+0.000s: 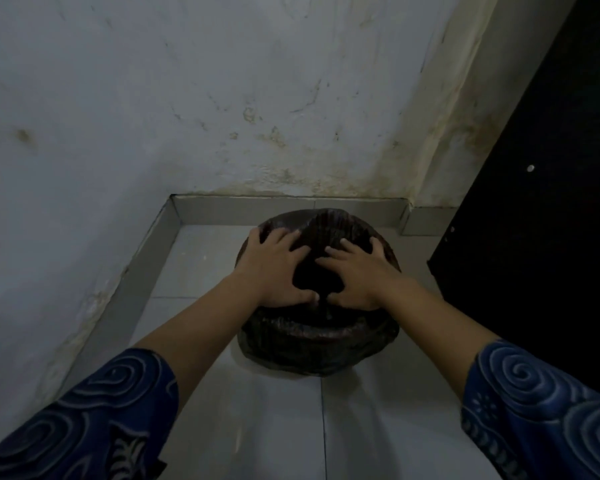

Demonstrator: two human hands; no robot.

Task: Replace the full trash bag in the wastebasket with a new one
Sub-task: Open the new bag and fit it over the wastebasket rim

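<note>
Your left hand and right hand rest flat, fingers spread, on the black trash bag covering the wastebasket mouth. The wastebasket stands on the tiled floor near the wall corner.

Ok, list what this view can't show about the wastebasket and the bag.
- Wastebasket: hidden in the head view; the dark trash bag drapes over it.
- Bag contents: the opening is too dark, and the left hand and right hand cover it.
- Whether the spread fingers grip the plastic or only press on it: unclear.
- New bag: none in view.
</note>
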